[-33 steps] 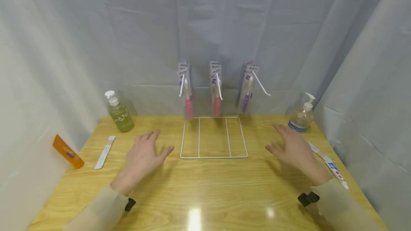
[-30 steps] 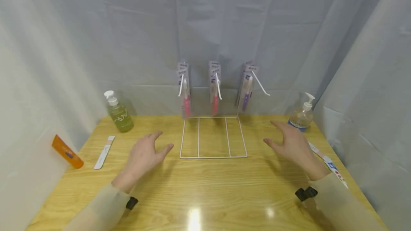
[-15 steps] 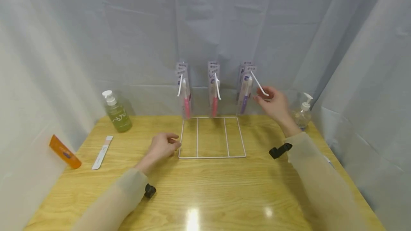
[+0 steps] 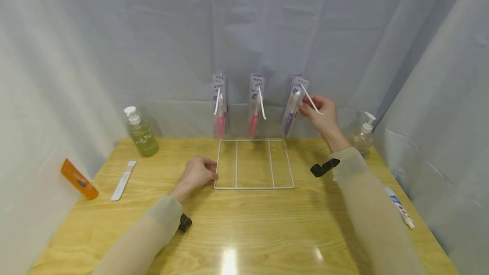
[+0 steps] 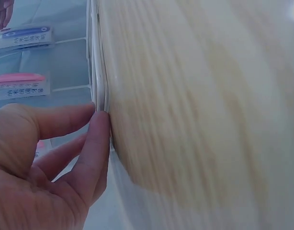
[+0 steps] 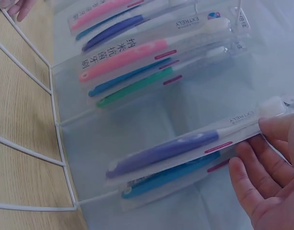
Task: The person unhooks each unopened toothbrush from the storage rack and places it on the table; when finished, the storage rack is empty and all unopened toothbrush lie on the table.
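Observation:
A white wire display rack [image 4: 254,188] stands on the wooden table, with packaged toothbrushes hanging from its three hooks. My left hand [image 4: 198,174] is at the left side of the rack's base; in the left wrist view thumb and fingertips pinch the wire [image 5: 101,91]. At the right hook, my right hand [image 4: 322,113] holds the front purple toothbrush pack [image 6: 171,148] near its upper end, thumb on top and fingers beneath. That pack still hangs on the hook, tilted. A blue toothbrush pack [image 6: 171,177] hangs behind it. Pink toothbrushes front the left pack [image 4: 220,122] and middle pack [image 4: 254,122].
On the left are a green pump bottle [image 4: 143,139], a flat white packet [image 4: 123,181] and an orange tube [image 4: 79,179]. A clear pump bottle [image 4: 363,139] and a toothpaste tube [image 4: 400,209] lie to the right, partly behind my right arm. Grey curtains [image 4: 172,54] surround the table.
My right hand has moved up and inward from above the table to the purple toothbrush pack and taken hold of it. My left hand has moved right to the rack's base and pinches it.

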`<state>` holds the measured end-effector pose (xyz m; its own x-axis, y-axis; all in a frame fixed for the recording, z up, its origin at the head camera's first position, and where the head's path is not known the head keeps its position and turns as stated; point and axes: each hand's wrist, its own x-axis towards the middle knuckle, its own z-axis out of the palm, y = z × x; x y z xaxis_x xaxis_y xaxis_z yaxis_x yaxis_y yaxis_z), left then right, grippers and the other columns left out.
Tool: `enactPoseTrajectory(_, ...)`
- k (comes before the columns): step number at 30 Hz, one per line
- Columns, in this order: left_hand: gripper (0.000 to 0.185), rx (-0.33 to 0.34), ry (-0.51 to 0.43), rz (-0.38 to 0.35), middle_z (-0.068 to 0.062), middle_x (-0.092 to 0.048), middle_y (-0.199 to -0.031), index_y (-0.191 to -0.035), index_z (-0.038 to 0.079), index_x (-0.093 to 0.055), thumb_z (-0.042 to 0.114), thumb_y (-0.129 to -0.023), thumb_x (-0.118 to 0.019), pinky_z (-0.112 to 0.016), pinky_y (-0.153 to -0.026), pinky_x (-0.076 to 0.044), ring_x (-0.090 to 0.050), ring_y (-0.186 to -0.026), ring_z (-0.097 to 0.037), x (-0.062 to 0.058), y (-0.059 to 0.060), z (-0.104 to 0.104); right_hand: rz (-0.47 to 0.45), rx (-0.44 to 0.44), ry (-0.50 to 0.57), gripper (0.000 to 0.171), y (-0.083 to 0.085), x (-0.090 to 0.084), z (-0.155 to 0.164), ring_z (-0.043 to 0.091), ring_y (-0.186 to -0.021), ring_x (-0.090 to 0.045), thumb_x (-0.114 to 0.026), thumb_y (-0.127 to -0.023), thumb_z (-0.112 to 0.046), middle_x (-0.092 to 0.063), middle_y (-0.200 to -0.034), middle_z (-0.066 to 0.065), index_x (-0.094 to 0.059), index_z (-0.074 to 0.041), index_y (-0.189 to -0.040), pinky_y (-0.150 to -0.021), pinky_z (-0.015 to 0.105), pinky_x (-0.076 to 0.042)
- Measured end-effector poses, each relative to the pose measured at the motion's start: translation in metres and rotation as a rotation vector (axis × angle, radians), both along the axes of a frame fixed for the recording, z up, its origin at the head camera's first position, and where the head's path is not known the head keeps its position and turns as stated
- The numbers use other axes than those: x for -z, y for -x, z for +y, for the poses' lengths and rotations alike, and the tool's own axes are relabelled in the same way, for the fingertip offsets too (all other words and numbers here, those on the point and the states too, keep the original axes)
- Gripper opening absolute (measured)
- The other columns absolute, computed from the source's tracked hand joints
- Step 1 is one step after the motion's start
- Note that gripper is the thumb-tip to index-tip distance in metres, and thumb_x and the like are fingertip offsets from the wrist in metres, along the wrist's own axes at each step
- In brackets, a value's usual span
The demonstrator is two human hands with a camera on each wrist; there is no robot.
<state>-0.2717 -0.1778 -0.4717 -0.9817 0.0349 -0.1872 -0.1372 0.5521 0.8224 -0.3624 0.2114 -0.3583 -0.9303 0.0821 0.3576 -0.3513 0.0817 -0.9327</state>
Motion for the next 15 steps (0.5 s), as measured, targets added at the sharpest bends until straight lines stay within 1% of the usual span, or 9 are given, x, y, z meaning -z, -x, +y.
enactPoseTrajectory(2, 0.048, 0.003, 0.004, 0.003, -0.019, -0.078, -0.115, -0.137, -0.006, -0.074, -0.006, -0.089, -0.081, -0.027, -0.075, -0.072, -0.077, -0.086, -0.019, -0.001, 0.001, 0.001, -0.001, 0.002, 0.008, 0.014, 0.001, -0.001, -0.001, -0.002, -0.075, -0.076, -0.076, -0.102, 0.003, -0.078, -0.080, -0.020, -0.072, 0.013, -0.111, -0.077, 0.014, -0.069)
enactPoseTrajectory(4, 0.047, 0.003, 0.012, 0.004, -0.019, -0.078, -0.113, -0.136, -0.007, -0.074, -0.007, -0.089, -0.080, -0.027, -0.075, -0.072, -0.077, -0.085, -0.019, -0.001, 0.002, 0.003, -0.002, 0.000, 0.012, 0.020, 0.001, -0.001, -0.002, -0.001, -0.075, -0.077, -0.076, -0.103, 0.003, -0.079, -0.080, -0.019, -0.071, 0.018, -0.114, -0.077, 0.015, -0.069)
enactPoseTrajectory(6, 0.046, 0.003, 0.029, -0.004, -0.018, -0.077, -0.112, -0.135, -0.007, -0.075, -0.007, -0.090, -0.081, -0.025, -0.074, -0.072, -0.076, -0.085, -0.019, -0.002, 0.002, 0.004, 0.002, 0.001, 0.015, 0.022, 0.001, -0.001, -0.002, 0.000, -0.075, -0.077, -0.076, -0.103, 0.003, -0.079, -0.080, -0.019, -0.071, 0.020, -0.115, -0.077, 0.016, -0.069)
enactPoseTrajectory(11, 0.043, 0.017, 0.074, -0.003, -0.019, -0.076, -0.112, -0.134, -0.008, -0.075, -0.006, -0.091, -0.079, -0.024, -0.072, -0.071, -0.075, -0.083, -0.018, -0.003, -0.001, 0.006, 0.030, 0.004, 0.006, 0.015, -0.003, -0.001, 0.001, -0.001, -0.075, -0.076, -0.073, -0.104, 0.003, -0.078, -0.081, -0.019, -0.073, 0.016, -0.111, -0.076, 0.016, -0.069)
enactPoseTrajectory(15, 0.042, 0.028, 0.088, 0.002, -0.019, -0.075, -0.112, -0.133, -0.009, -0.074, -0.006, -0.091, -0.078, -0.024, -0.072, -0.070, -0.074, -0.082, -0.018, -0.004, -0.002, 0.005, 0.027, 0.011, -0.051, 0.021, -0.009, -0.004, 0.009, -0.001, -0.077, -0.077, -0.073, -0.106, -0.001, -0.077, -0.084, -0.020, -0.069, 0.018, -0.116, -0.077, 0.020, -0.071)
